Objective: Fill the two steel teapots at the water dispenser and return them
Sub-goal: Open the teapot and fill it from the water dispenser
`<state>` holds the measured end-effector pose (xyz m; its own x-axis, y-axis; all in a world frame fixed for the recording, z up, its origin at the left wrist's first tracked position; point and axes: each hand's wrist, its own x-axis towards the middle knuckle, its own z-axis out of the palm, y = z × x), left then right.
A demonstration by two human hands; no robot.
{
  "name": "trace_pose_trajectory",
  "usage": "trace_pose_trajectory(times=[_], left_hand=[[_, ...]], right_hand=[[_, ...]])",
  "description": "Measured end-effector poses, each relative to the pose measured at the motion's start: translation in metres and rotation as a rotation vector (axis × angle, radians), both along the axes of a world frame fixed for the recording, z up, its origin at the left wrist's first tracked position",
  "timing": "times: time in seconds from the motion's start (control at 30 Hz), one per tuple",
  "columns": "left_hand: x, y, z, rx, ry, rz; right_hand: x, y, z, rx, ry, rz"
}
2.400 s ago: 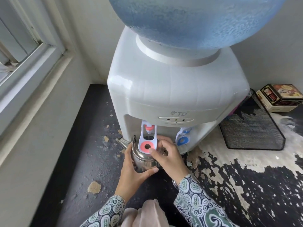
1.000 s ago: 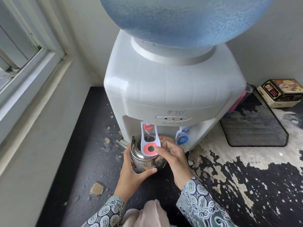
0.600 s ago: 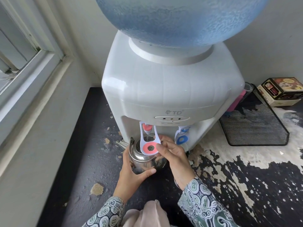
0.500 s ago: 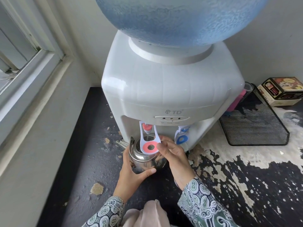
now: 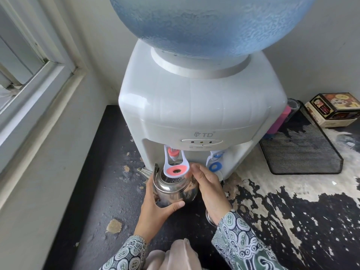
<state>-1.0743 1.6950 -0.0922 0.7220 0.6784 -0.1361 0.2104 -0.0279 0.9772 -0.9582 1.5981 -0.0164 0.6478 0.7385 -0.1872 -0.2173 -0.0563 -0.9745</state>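
1 teapot (image 5: 173,191) under red tap (image 5: 176,165), both hands (image 5: 155,209) on it.

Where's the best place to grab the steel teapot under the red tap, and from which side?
Grip the steel teapot around its rounded lower body, coming from the near left, as the left hand does. The red tap lever hangs over its open top, the spout points away left, and the right hand occupies the right side.
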Motion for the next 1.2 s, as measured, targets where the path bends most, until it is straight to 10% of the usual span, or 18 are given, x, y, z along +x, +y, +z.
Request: trace_pose_trajectory(times=[0.47, 1.2], left_hand=[[0.001, -0.001, 0.002, -0.024, 0.015, 0.004], [0.001, -0.001, 0.003, -0.036, 0.056, 0.0]], right_hand=[[0.006, 0.005, 0.027, -0.051, -0.239, 0.059], [0.001, 0.0, 0.039, 0.009, 0.073, 0.177]])
